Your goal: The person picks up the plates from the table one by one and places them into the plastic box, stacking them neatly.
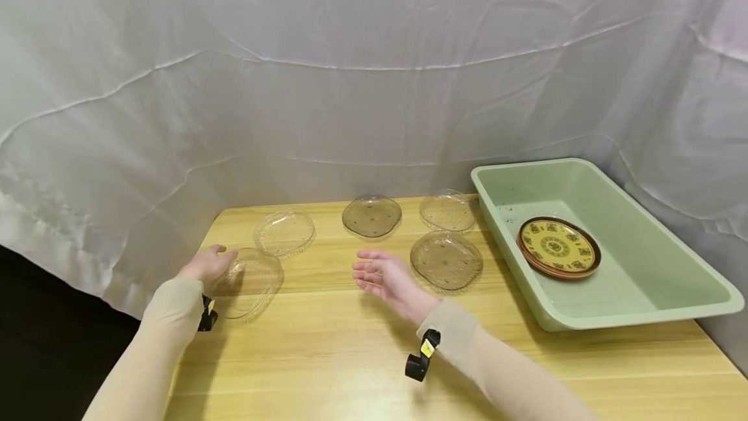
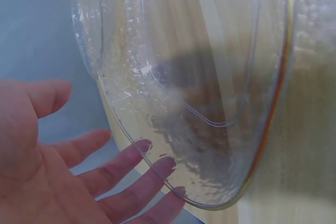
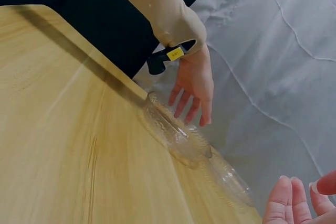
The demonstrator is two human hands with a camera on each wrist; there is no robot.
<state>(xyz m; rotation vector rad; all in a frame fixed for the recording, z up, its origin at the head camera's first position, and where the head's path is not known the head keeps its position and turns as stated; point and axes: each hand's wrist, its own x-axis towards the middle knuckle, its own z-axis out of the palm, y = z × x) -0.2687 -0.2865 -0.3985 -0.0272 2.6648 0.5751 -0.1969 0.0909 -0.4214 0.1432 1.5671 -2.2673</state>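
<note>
At the table's left side my left hand (image 1: 206,264) is at the edge of a clear glass plate (image 1: 252,283). In the left wrist view its fingertips show through the plate's rim (image 2: 131,135), while the thumb stands apart from the glass. The fingers are loosely extended, not gripping. Over the middle of the table, my right hand (image 1: 396,281) has relaxed fingers and holds nothing. Nearest to it lies a brownish glass plate (image 1: 447,261). Behind the left hand's plate is another clear plate (image 1: 285,232).
A second brownish plate (image 1: 371,216) and a paler glass plate (image 1: 447,210) lie along the back of the wooden table (image 1: 315,356). To the right stands a green tub (image 1: 637,291) holding stacked yellow-patterned plates (image 1: 558,247) with brown rims. A pale curtain (image 1: 374,115) hangs behind.
</note>
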